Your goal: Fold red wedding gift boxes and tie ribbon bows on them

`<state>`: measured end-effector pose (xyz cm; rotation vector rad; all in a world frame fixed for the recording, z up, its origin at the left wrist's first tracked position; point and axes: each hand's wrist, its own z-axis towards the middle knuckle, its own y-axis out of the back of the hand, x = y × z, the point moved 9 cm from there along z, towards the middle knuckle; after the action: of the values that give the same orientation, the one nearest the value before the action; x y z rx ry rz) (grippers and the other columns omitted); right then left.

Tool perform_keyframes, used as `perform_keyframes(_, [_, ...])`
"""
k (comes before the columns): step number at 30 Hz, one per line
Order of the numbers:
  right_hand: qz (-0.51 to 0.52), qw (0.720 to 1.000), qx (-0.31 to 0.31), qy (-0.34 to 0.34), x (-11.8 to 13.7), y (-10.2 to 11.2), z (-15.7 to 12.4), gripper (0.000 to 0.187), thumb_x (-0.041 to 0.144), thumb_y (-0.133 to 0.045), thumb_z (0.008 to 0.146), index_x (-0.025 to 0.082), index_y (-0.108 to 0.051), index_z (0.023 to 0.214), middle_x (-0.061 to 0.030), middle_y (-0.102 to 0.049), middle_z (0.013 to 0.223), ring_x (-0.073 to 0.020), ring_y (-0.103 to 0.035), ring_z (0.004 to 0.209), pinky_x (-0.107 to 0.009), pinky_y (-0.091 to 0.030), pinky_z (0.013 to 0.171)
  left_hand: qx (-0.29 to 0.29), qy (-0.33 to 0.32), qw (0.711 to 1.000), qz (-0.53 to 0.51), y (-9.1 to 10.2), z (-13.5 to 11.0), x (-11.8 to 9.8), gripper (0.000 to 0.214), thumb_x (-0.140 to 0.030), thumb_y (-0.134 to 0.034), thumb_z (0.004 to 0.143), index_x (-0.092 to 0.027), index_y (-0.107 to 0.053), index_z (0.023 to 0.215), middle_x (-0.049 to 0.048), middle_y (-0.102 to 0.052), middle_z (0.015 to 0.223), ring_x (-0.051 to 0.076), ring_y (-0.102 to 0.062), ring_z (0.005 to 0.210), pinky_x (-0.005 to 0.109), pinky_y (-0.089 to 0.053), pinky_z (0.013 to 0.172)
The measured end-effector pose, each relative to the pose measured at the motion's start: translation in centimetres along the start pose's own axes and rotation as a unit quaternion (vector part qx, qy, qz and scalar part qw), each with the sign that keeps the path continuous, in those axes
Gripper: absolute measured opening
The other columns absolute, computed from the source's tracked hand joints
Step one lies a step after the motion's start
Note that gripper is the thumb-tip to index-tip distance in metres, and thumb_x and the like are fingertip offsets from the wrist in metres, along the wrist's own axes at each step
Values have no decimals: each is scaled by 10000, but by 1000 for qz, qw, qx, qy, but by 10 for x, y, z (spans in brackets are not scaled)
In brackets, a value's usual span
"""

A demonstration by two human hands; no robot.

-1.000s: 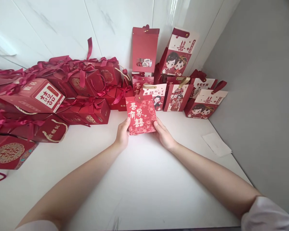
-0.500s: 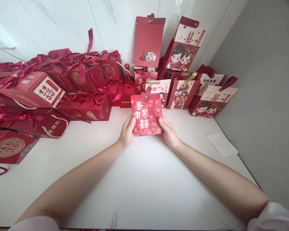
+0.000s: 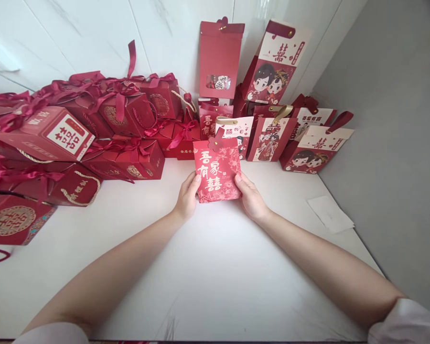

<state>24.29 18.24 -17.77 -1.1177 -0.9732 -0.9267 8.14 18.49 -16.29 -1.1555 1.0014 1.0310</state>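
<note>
A small red gift bag with white characters and a flower-shaped clasp stands upright on the white table. My left hand grips its lower left edge and my right hand grips its lower right edge, thumbs on the front. Just behind it stands a row of similar small bags with cartoon couples.
Several red ribboned gift boxes are heaped along the left and back. A tall red bag and a cartoon bag lean on the tiled wall. A white slip of paper lies at the right by the grey wall.
The bag and both hands have shifted slightly right and up in the view compared with one second ago; over the last half second they hardly moved.
</note>
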Motion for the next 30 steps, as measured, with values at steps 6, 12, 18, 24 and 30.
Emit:
perform_keyframes(6, [14,1000,18,3,2,-1,-1,467,555,-608,944,279,-642,1320,11,-597,1407,-257,-527,1340,-434,-375,1200,-22,-10,999,36,5,2,4,429,-556,-584,914,-176,-675,1089,87,-726,1115,262,-680,1039,338,-552,894])
perform_keyframes(12, [3,1000,16,-7,1,-1,1,512,593,-592,940,285,-621,1349,11,-604,1399,-259,-543,1321,-437,-384,1192,2,-18,998,52,0,2,1,472,-589,-494,962,-178,-656,1131,104,-708,1166,271,-665,1085,369,-532,957])
perform_keyframes(18, [-93,991,3,94,27,-2,-10,506,541,-461,1023,295,-518,1461,14,-442,1550,-248,-374,1463,-439,-267,1259,-47,-61,993,89,9,-1,-5,381,-559,-514,970,-202,-622,1046,61,-688,1022,208,-658,947,305,-529,855])
perform_keyframes(24, [-252,943,-13,219,48,-14,-32,692,392,-519,1029,347,-150,1613,16,-221,1653,-232,-256,1518,-450,-295,1254,-27,-107,978,176,4,-5,-14,541,-572,-517,965,-216,-491,1372,118,-541,1436,268,-521,1328,398,-430,1109])
perform_keyframes(30, [-290,928,26,235,50,-21,-34,590,385,-511,1032,329,-296,1579,-18,-389,1580,-259,-388,1454,-467,-350,1226,140,-75,971,180,-25,-11,-6,1035,-684,-651,814,-213,-179,1606,135,-284,1633,385,-276,1497,530,-279,1221])
